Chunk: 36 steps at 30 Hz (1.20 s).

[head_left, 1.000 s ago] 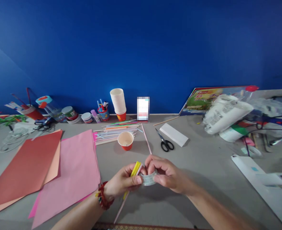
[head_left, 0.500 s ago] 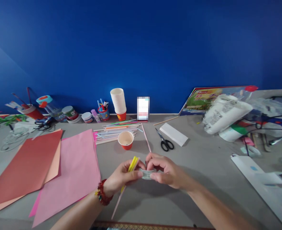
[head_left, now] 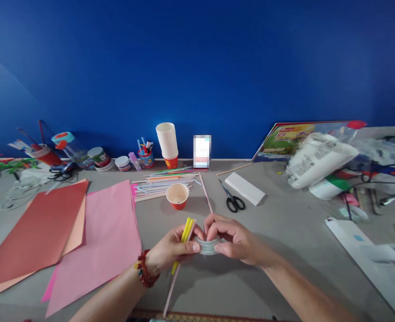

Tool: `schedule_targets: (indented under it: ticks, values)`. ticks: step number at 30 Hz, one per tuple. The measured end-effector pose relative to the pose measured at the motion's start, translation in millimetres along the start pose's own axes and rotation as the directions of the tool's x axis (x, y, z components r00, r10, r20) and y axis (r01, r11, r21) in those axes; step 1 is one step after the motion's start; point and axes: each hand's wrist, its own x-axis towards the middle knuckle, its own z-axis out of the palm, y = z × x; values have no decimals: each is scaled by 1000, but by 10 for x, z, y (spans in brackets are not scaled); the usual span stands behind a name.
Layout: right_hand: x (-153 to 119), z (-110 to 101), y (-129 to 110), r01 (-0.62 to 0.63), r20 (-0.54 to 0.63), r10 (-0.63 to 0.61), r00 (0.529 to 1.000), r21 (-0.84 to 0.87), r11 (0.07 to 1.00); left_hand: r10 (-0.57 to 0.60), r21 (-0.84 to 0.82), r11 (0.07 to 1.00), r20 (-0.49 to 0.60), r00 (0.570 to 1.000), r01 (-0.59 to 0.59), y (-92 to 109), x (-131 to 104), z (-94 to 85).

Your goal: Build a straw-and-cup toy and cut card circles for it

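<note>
Intently, two bare hands meet over a clear tape roll (head_left: 208,248) at lower center of the frame, above a gray tabletop (head_left: 284,232). The left hand (head_left: 169,250), nearly closed, clasps two yellow straws (head_left: 184,233) and a pale pink straw (head_left: 171,293) while its thumb presses the roll's near side. The right hand (head_left: 236,239) pinches the roll's opposite side, fingers curled down at its rim — whether they have found the tape's loose end cannot be seen.

The work looks to be at an early stage: the straws are gathered in one grip, but no strip hangs free of the roll, and no binding shows on them. Peeling and sticking, if that is the aim, appear to remain. Scissors (head_left: 233,202) and a paper cup (head_left: 177,196) lie out of hand farther up the frame.

Compared with half a second earlier, the change is slight — the pink straw's lower tip sits farther right and nearer the bottom edge, while both hands keep their hold on the roll.
</note>
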Motion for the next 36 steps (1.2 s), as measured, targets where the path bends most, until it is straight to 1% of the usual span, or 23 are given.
schedule_targets:
  ticks: [3,5,6,8,11,13,15,17,20,21,23,26,28,32,36]
  values:
    - [-18,93,-53,3,-137,-9,991,-48,999,27,5,1000,3,1000,-27,-27,3,34]
    - [-31,129,-56,-6,-189,-7,982,-69,998,30,-3,1000,5,1000,-30,-46,6,48]
    - [-35,131,-48,-6,-189,-7,982,-69,998,30,-10,1000,8,1000,-30,-55,8,50]
    - [-33,105,-17,-17,-145,14,989,-16,1000,29,-34,999,23,999,-28,-71,13,44]
    - [-10,36,29,-69,-21,73,997,157,985,26,-87,996,60,998,-21,-87,22,23]
    - [6,4,41,-90,55,78,995,266,960,23,-123,992,84,996,-12,-92,24,9]
    - [14,-6,41,-89,88,64,994,319,943,22,-140,990,95,995,-9,-93,21,1]
    - [10,-1,42,-77,80,56,995,292,953,33,-125,992,76,997,-23,-92,18,2]
    - [-6,9,60,-42,24,38,999,172,984,54,-82,995,17,998,-52,-85,17,15]
    - [-12,9,68,-39,19,36,999,158,987,51,-80,995,11,999,-50,-83,19,20]
    - [-17,6,82,-61,36,54,998,202,977,40,-98,994,20,999,-38,-80,23,23]
    - [-10,-1,85,-104,75,84,994,331,938,37,-124,992,35,999,-33,-81,28,8]
    - [-2,2,81,-106,69,86,994,373,922,44,-127,991,26,999,-40,-83,31,-10]
    - [5,37,78,-94,36,87,996,367,925,49,-98,994,-9,999,-50,-86,31,-32]
    - [-2,79,84,-87,-55,109,993,312,946,49,-95,994,-14,999,-50,-92,28,-25]
